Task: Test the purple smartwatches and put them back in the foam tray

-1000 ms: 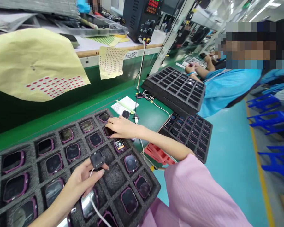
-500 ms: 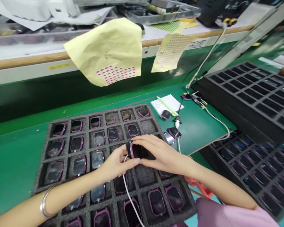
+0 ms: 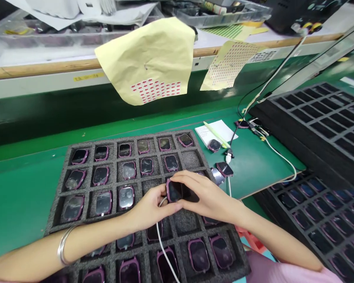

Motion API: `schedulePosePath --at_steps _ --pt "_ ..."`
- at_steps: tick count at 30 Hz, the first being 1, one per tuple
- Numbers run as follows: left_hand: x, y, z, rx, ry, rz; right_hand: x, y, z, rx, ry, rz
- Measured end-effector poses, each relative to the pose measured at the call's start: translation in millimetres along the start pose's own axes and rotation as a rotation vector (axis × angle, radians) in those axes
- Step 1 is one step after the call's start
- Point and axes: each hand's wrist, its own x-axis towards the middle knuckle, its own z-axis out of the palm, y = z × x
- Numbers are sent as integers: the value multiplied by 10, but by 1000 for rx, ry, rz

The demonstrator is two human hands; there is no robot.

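Over the right-middle part of a grey foam tray (image 3: 171, 137), both hands hold one purple-framed smartwatch body (image 3: 174, 191) with a dark screen. My left hand (image 3: 153, 202) pinches its left side, thumb along the lower edge. A white cable (image 3: 162, 245) runs from under those fingers down over the tray; its end is hidden there. My right hand (image 3: 203, 192) curls around the watch from the right, fingers on top and thumb below. Similar watch bodies (image 3: 129, 170) sit in many of the tray's compartments, and a few compartments hold none.
To the tray's right lie white paper with a green pen (image 3: 216, 133), loose watches (image 3: 224, 169) and cables (image 3: 279, 155). Stacked black foam trays (image 3: 318, 129) stand at the right. Yellow sheets (image 3: 150, 59) hang from the shelf edge (image 3: 47, 70) above the green bench (image 3: 17, 188).
The view has shifted, so the scene sits a little further right. The dark piece at the watch's left edge no longer shows, and the screen now faces me more. Both hands keep their hold.
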Motion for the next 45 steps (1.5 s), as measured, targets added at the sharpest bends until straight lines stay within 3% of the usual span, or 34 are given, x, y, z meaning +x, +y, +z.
schedulePosePath --at_steps 6,13,16,19,25,29,32,36,45 --pt "15 44 -16 8 -28 -29 12 15 38 185 88 133" --pt "4 33 -54 26 -28 -97 -51 143 0 1042 152 350" --pt "-2 20 -67 57 -49 -84 -74 188 1 1155 143 358" --pt "-3 19 -69 63 -67 -84 -74 150 19 985 143 311" --pt "-12 -7 -66 37 -74 -76 -78 -52 99 63 173 77" --pt "-13 -5 -61 50 -80 -59 -71 -124 117 -204 90 -5" --pt "-1 18 -54 79 -52 -22 -54 -130 120 -251 60 -22" --pt "19 23 -49 78 3 35 -63 -81 184 -96 86 -7" --pt "0 78 -57 -5 12 -37 -36 -64 294 63 170 4"
